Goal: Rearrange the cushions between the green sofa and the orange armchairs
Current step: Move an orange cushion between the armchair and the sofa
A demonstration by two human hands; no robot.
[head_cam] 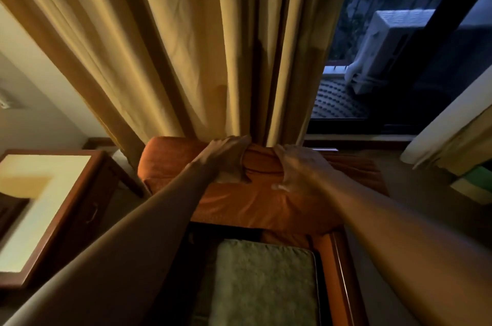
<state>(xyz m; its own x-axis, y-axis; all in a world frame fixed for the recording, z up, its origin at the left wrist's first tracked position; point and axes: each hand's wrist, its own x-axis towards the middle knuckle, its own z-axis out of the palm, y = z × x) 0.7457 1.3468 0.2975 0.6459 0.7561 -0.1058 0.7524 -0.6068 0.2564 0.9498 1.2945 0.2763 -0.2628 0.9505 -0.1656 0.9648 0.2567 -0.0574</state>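
An orange back cushion (pixel 239 203) stands against the back of an orange armchair (pixel 338 259), just under the curtain. My left hand (pixel 226 158) grips its top edge, fingers curled over the far side. My right hand (pixel 298 168) holds the same top edge a little to the right, blurred by motion. A green seat cushion (pixel 263 283) lies flat on the armchair's seat below my arms. The armchair's wooden arm runs along the right side. A strip of green upholstery (pixel 476 176) shows at the far right edge.
Tan curtains (pixel 186 46) hang right behind the armchair. A wooden side table with a pale top (pixel 40 203) stands to the left. A dark window (pixel 399 59) with an air-conditioner unit outside is at the right.
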